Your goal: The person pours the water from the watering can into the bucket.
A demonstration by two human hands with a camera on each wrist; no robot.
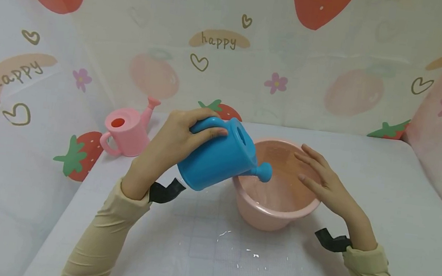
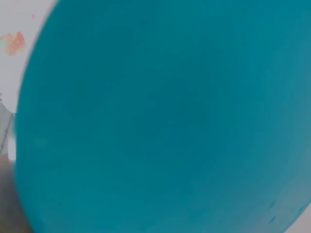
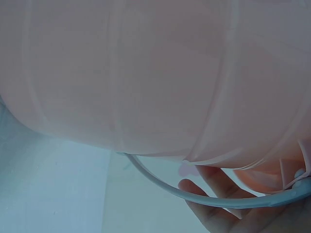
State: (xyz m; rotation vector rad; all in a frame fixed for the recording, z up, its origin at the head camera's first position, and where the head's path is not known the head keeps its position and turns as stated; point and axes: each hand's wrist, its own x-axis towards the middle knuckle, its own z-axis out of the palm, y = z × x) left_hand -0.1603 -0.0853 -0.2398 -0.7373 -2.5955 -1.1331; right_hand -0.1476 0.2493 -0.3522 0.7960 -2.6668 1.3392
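My left hand [image 1: 182,136] grips the handle of a blue watering can [image 1: 219,158], its thumb lying along the top. The can is tilted, its spout rose [image 1: 264,172] hanging over the left side of a pink basin [image 1: 263,218]. In the left wrist view the can's blue wall [image 2: 165,116] fills nearly everything. At the basin's right rim is my right hand [image 1: 331,185], fingers extended over the inside; whether it touches the rim I cannot tell. The right wrist view shows a pale pink ribbed wall [image 3: 160,77] and a pale curved band [image 3: 218,200] crossing before the fingers [image 3: 197,201].
A pink watering can [image 1: 130,135] stands at the back left of the white table [image 1: 177,246]. Small wet marks [image 1: 251,253] lie on the surface before the basin. A patterned curtain [image 1: 308,75] closes off the back and sides.
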